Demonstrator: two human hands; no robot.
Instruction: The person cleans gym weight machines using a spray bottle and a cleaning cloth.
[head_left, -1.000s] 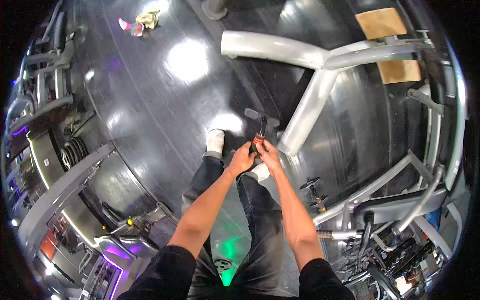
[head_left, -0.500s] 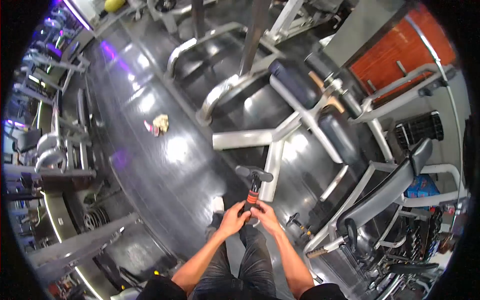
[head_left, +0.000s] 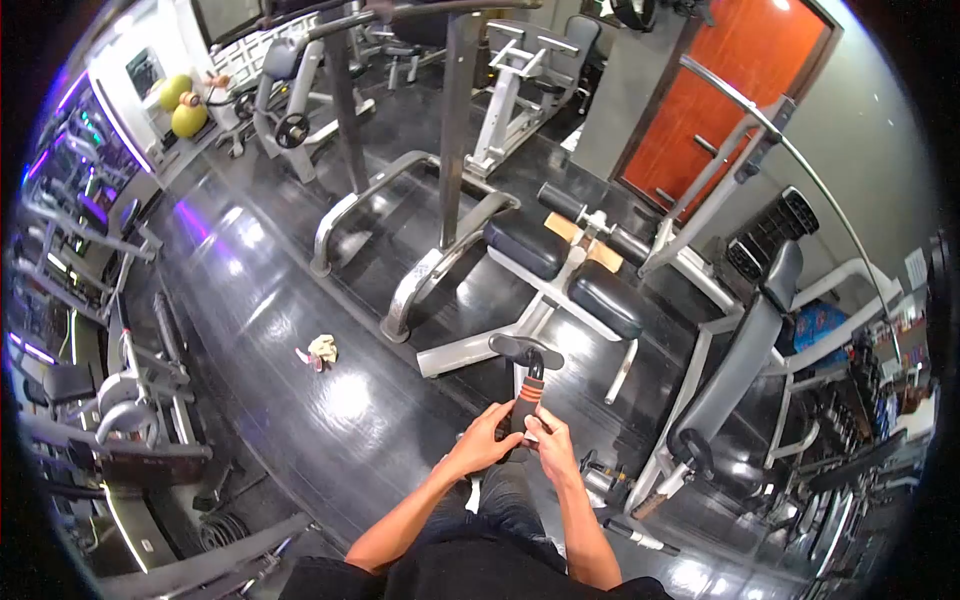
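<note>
Both hands meet low in the middle of the view, in front of the person's body: the left hand (head_left: 483,442) is curled around the lower end of a black tool (head_left: 529,388), and the right hand (head_left: 553,447) closes on the same end from the other side, fingers bent and pressed to the shaft. This black tool stands nearly upright, with an orange band (head_left: 533,395) just above the fingers and a flat crossbar head (head_left: 525,351) on top. Just beyond it is a white-framed leg machine (head_left: 470,352) with black pads (head_left: 527,250). An inclined black bench (head_left: 738,362) stands to the right. On the glossy dark floor (head_left: 300,300) to the left lies a crumpled rag (head_left: 322,348), well apart from the hands. An orange door (head_left: 720,95) shows far behind, and yellow balls (head_left: 180,105) sit at the upper left.
</note>
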